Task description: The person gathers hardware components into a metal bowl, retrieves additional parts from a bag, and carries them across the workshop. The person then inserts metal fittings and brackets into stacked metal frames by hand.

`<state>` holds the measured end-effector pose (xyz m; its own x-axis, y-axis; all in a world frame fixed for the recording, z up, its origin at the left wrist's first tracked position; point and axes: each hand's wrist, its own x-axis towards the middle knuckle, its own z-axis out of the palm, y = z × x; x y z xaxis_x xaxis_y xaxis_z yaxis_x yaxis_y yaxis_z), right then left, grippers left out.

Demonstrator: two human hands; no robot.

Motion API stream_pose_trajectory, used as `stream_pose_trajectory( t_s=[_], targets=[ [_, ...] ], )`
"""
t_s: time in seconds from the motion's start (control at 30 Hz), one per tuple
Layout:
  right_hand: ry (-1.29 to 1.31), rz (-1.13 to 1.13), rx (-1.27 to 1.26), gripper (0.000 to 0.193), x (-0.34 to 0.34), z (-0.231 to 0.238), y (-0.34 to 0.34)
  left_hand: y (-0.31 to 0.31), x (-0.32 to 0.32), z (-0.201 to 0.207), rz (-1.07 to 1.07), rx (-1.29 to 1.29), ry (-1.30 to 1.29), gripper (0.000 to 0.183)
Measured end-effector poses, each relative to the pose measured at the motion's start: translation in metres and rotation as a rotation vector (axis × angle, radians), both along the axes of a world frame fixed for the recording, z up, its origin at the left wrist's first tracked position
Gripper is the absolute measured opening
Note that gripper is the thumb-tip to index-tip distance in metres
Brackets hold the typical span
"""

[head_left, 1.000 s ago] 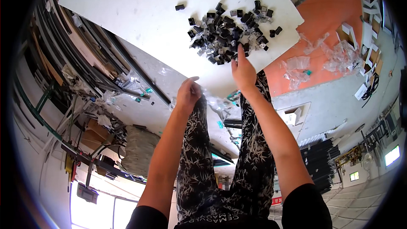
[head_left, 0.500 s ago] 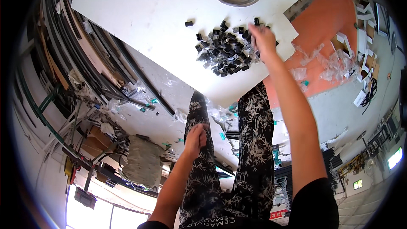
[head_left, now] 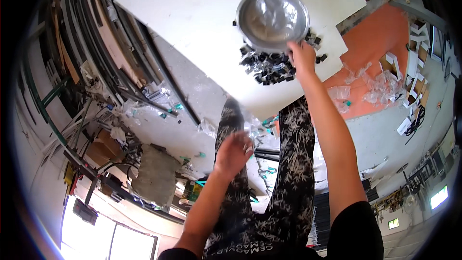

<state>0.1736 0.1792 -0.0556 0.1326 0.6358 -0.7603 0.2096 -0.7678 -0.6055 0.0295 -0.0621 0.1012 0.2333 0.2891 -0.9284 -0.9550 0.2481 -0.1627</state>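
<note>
Two bare hands: the right one far forward over the white table (head_left: 183, 24), the left one nearer, above the left leg of the dark leaf-patterned trousers (head_left: 296, 149).
Right hand (head_left: 303, 60): thumb and fingers closed on the near right rim of the metal bowl.
Left hand (head_left: 233, 154): blurred, fingers seemingly bent; how far open it is and whether it holds anything, I cannot tell.
Metal bowl (head_left: 301, 12): round, shiny, over the far part of the pile; resting or raised, I cannot tell.
Pile of small black and clear pieces (head_left: 274, 70): on the table, showing at the bowl's near side and right.
Orange surface (head_left: 375, 38): right of the table, with crumpled clear plastic (head_left: 385, 86) on it.
Long dark bars (head_left: 166, 72): left of the table.
</note>
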Motion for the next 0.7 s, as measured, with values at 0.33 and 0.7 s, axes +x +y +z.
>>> stream_pose_trajectory(
  t_s=[0.33, 0.7],
  targets=[
    [0.131, 0.003, -0.220, 0.023, -0.014, 0.169, -0.145, 0.074, -0.063, 0.061, -0.107, 0.305, 0.068, 0.036],
    [0.026, 0.134, 0.019, 0.033, -0.070, 0.234, -0.258, 0.029, -0.093, 0.097, -0.990, 0.496, 0.767, 0.028]
  ],
)
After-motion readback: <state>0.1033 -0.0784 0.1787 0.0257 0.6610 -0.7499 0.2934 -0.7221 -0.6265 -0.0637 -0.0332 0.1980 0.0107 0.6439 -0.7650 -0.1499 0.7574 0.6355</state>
